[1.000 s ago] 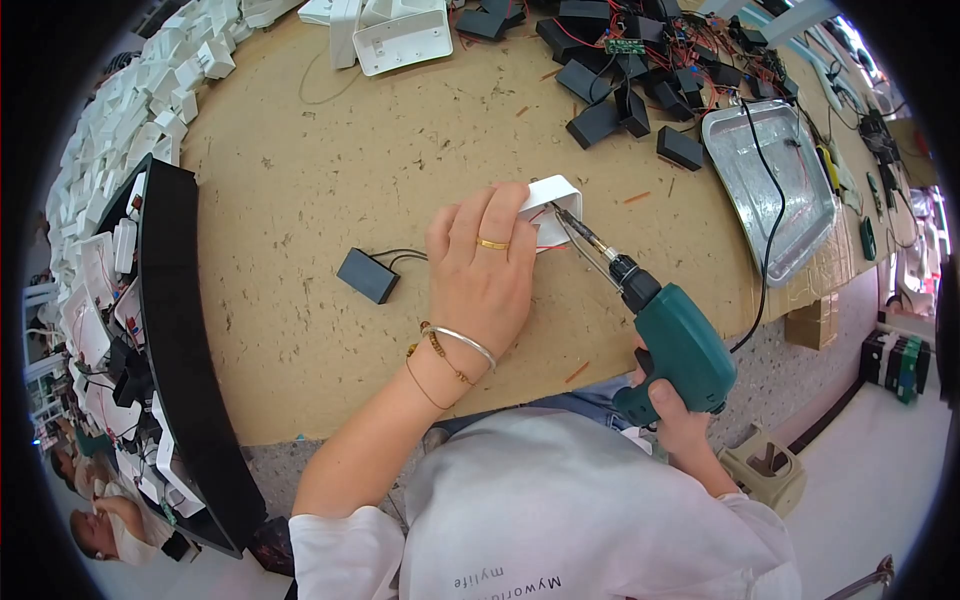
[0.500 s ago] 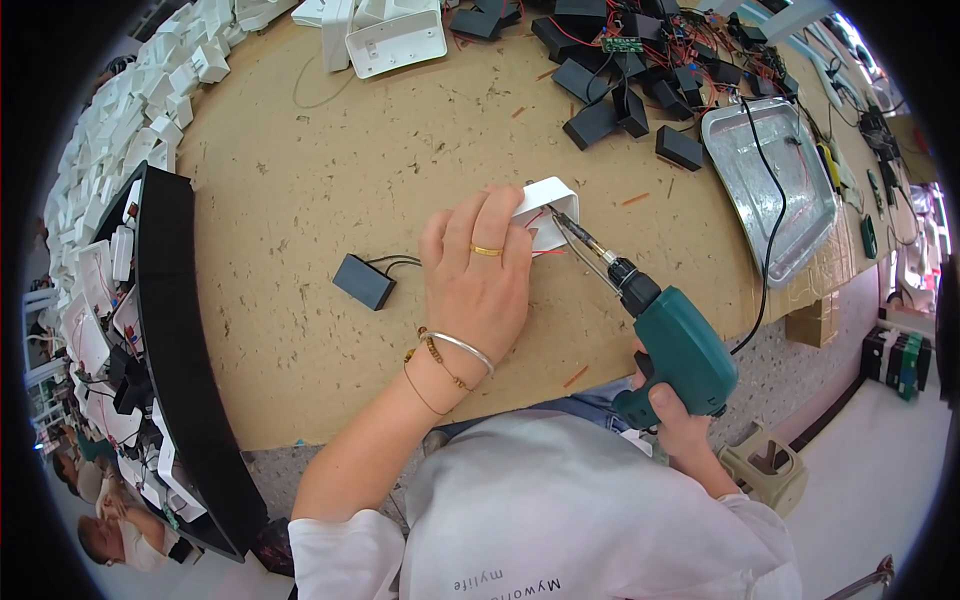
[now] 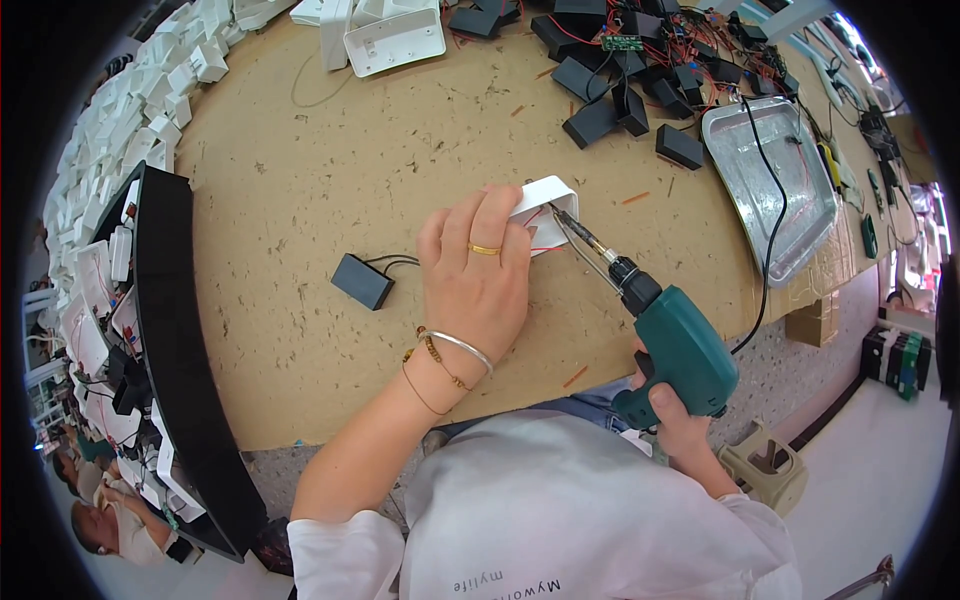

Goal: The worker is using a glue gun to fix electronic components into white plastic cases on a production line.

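My left hand [image 3: 475,262] is closed over a white plastic housing [image 3: 546,193] on the table, covering much of it. A red wire [image 3: 546,248] shows at the housing's open side. In my right hand [image 3: 680,418] is a green soldering gun [image 3: 688,345], its fingers wrapped round the handle. The gun's metal tip [image 3: 568,222] points into the housing; whether it touches anything inside is too small to tell. Left of my left hand lies a black rectangular box [image 3: 363,281], with dark wires [image 3: 398,260] running under that hand.
Black boxes and tangled red wires [image 3: 690,75] are heaped at the far right, beside a metal tray [image 3: 715,150] crossed by a black cord [image 3: 772,215]. White housings [image 3: 150,120] pile up far left. A black bin [image 3: 165,330] of assembled parts stands left; a person [image 3: 125,525] sits beyond it.
My left hand has shifted very slightly left. The red wire end by the housing has moved a little; the soldering gun stays nearly in place.
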Available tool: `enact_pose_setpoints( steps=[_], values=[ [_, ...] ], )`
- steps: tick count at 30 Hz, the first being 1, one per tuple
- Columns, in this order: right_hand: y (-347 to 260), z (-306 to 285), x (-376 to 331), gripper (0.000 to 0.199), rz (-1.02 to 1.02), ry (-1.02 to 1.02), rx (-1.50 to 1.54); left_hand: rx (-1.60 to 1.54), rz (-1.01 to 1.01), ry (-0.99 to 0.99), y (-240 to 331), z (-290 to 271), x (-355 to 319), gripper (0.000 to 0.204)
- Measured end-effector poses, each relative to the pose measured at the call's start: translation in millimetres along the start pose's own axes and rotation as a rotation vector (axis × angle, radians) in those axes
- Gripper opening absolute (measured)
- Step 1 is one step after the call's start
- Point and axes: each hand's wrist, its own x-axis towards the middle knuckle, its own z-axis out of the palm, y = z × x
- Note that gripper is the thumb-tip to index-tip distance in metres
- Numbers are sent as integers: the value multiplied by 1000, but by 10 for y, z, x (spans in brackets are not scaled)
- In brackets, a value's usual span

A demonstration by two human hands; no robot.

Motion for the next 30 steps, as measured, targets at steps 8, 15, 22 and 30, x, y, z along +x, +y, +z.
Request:
enact_pose_setpoints(
  steps=[8,15,22,30],
  values=[
    [-53,-14,-7,43,12,-36,-33,7,19,-28,-1,-9,-14,13],
    [-8,-28,5,22,-61,-62,-116,9,23,-37,-6,-12,-26,12],
    [-21,16,20,20,-103,-32,-127,6,17,-39,-4,-14,-12,10],
    [-14,10,31,16,-95,-23,-27,0,21,-41,-6,-10,-14,10]
  ],
)
